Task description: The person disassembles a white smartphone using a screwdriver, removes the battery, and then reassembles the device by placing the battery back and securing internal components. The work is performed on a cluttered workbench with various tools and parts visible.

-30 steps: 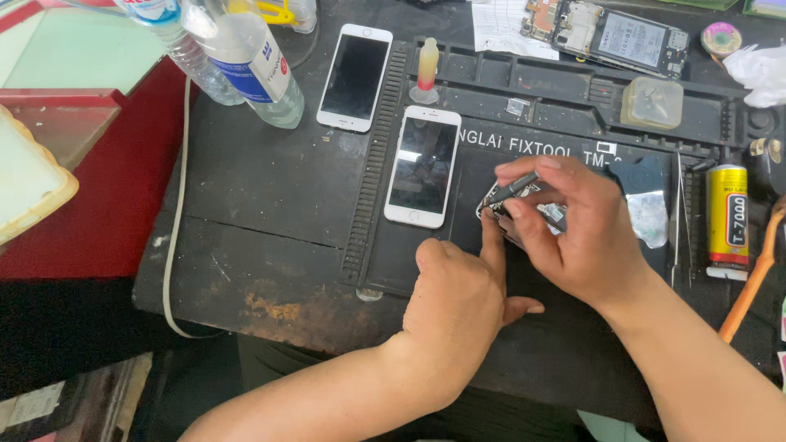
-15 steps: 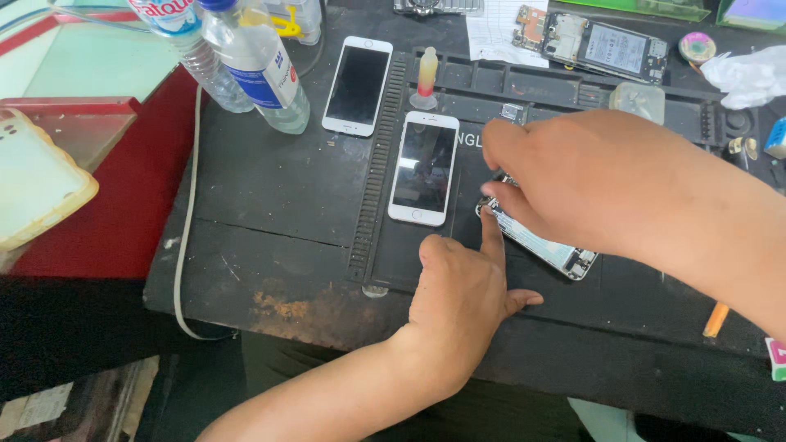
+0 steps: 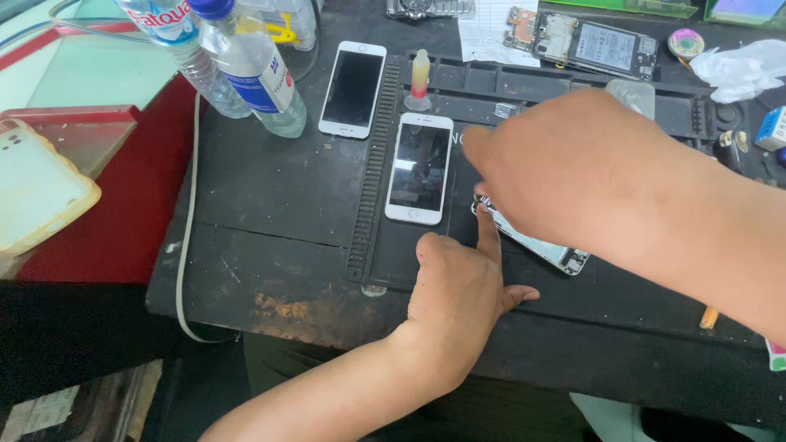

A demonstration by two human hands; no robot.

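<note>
The left hand (image 3: pixel 458 307) lay flat on the mat (image 3: pixel 409 262), forefinger pinning an opened phone (image 3: pixel 544 245). The right hand (image 3: pixel 573 168) hovered over that phone; whether it gripped anything could not be told. A white phone (image 3: pixel 420 167) lay just left, bottles (image 3: pixel 237 57) farther off.

white phone, dark screen (image 3: pixel 420 168) mid-mat | second white phone (image 3: pixel 352 88) upper left | blue-white bottle label (image 3: pixel 255 71) far left
</note>
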